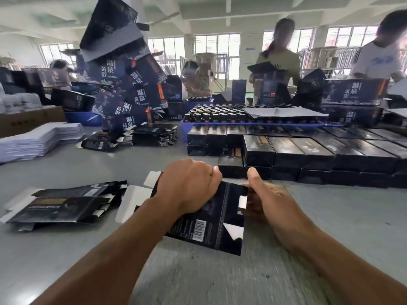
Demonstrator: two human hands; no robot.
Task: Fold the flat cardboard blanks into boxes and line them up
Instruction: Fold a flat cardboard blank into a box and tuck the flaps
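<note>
Hands at the centre of it, both on one dark cardboard blank held just above the grey surface. Left hand comes over the top, fingers curled down round the blank's upper edge. Right hand grips the right-hand edge, thumb up and out, fingers tucked behind the card — a bit blurred there, so the finger detail is hard to call. The blank shows its barcode face, white flap undersides peeking out at the left and along the right side.

Off to the left, a loose pile of flat blanks lies on the surface. Beyond the hands, to the right — rows of finished boxes, stacked in neat lines, tight against each other. Behind those, a blue tray of dark-capped bottles. Far left, a stack of white sheets. Printed cartons tower up at the back left, and other people work across the surface.
</note>
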